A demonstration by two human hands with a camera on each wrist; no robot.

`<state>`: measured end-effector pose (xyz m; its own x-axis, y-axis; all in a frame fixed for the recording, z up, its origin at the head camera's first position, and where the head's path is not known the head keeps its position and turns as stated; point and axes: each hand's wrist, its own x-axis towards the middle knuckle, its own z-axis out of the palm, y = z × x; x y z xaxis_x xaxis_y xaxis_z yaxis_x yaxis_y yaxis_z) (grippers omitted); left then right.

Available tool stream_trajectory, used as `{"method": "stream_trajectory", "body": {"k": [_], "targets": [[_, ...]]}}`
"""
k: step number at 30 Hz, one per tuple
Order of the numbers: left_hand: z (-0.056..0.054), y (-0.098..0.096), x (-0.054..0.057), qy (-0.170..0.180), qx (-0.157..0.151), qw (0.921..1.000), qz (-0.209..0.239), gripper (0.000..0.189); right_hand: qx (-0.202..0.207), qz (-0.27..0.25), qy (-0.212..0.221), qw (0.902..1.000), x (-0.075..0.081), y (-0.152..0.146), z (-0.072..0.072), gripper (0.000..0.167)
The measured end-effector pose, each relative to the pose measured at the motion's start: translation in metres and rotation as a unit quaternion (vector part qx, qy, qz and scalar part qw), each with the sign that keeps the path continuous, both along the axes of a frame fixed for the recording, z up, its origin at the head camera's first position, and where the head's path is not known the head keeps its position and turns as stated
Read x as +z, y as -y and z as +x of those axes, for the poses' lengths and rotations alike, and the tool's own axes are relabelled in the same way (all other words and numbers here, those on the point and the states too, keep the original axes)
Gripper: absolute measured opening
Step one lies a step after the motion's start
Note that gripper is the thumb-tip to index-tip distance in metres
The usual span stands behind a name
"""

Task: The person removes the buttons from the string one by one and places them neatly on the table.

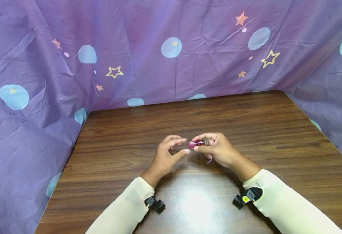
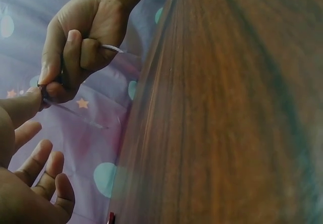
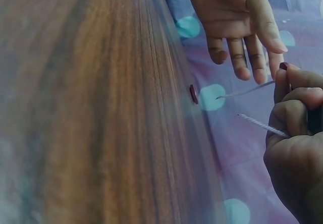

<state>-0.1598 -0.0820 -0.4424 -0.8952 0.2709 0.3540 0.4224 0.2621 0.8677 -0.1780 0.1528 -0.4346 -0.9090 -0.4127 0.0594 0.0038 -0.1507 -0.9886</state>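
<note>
Between its thumb and forefinger, my right hand (image 1: 222,151) pinches a small dark red bead (image 3: 283,66). A thin pale cord (image 3: 247,90) runs out from these fingertips, and another length of cord (image 2: 112,48) sticks out from the curled lower fingers. In the head view, glossy magenta (image 1: 192,145) shows at the fingertips. My left hand (image 1: 169,155) is close on the left, fingers spread and loosely bent, thumb apart, holding nothing. In the left wrist view its thumb overlaps the right fingertips. Part of the cord is hidden inside the right hand.
A flat dark red piece (image 3: 194,94) lies on the wooden table (image 1: 124,130) near its edge, in the right wrist view. A purple cloth (image 1: 147,74) with stars and blue dots hangs behind the table and along both sides.
</note>
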Motion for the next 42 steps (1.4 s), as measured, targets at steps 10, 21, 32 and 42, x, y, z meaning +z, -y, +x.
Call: {"method": "stream_trajectory", "body": {"k": [10,21,32,42], "targets": [[0.0011,-0.0014,0.0003,-0.002,-0.011,0.9999,-0.004,0.039,0.013,0.006,-0.01,0.9999,-0.0017,0.0006,-0.0002,0.034],[0.0009,-0.0012,0.0003,-0.008,-0.021,0.9997,-0.003,0.036,0.017,0.034,-0.014,0.9992,-0.0006,0.0006,0.0018,0.033],[0.0008,-0.0008,-0.0023,-0.002,-0.019,0.9998,-0.003,0.034,0.019,0.039,-0.016,0.9989,0.0013,0.0011,0.004,0.029],[0.0015,-0.0009,-0.0016,-0.01,-0.017,0.9998,-0.002,0.029,0.017,0.043,-0.018,0.9987,0.0,0.0016,0.0033,0.029]]}}
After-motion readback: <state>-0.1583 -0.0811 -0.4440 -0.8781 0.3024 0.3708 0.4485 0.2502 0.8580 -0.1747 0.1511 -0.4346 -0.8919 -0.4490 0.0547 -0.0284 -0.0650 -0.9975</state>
